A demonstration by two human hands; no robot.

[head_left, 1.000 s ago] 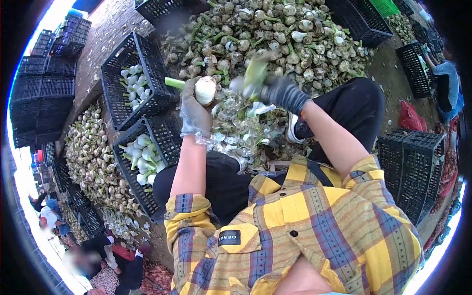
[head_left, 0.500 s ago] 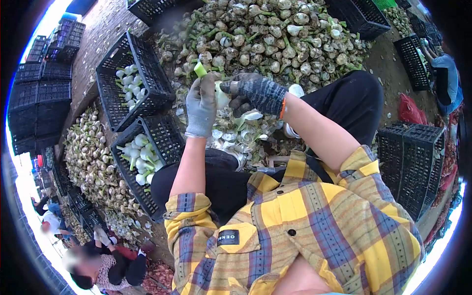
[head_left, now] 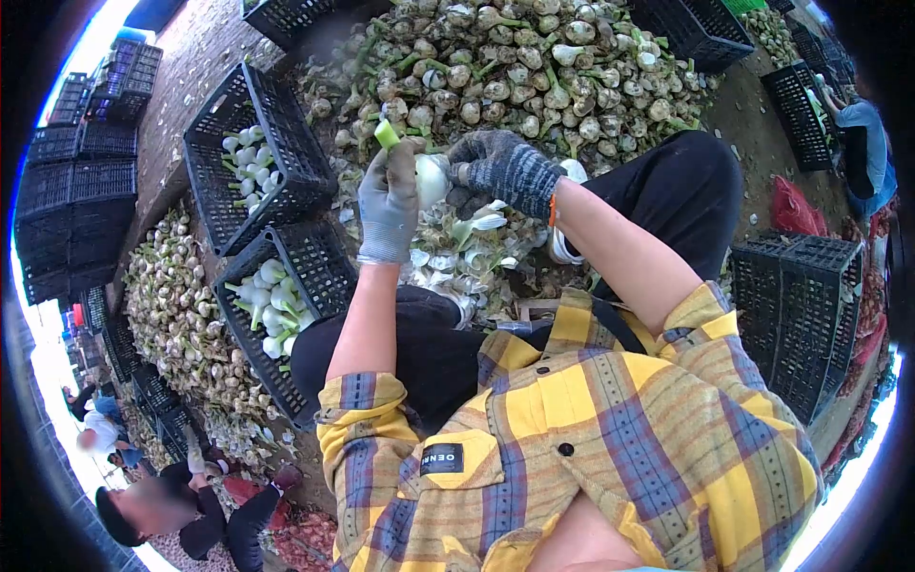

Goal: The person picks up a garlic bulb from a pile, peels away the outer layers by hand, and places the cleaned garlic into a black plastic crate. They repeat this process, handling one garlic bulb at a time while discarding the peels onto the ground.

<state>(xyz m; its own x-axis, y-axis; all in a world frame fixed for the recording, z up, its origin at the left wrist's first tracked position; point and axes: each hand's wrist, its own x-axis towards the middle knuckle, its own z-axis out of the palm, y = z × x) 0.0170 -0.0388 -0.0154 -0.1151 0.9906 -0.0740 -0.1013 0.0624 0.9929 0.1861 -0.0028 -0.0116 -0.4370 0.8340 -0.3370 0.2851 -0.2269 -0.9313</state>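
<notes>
My left hand, in a pale grey glove, is closed round a white bulb with its cut green stem pointing up past the fingers. My right hand, in a dark patterned glove, is at the bulb's right side with its fingers bent. Whether it holds anything is hidden. Beneath both hands lie peeled skins. Just beyond them rises a large heap of unpeeled bulbs.
Two black crates with clean white bulbs stand at left, one farther and one nearer. Another bulb heap lies beyond them. A black crate stands at right. Co-workers sit at lower left and upper right.
My right hand has shifted slightly right, and more of the white bulb's surface shows. The co-worker at lower left has changed posture.
</notes>
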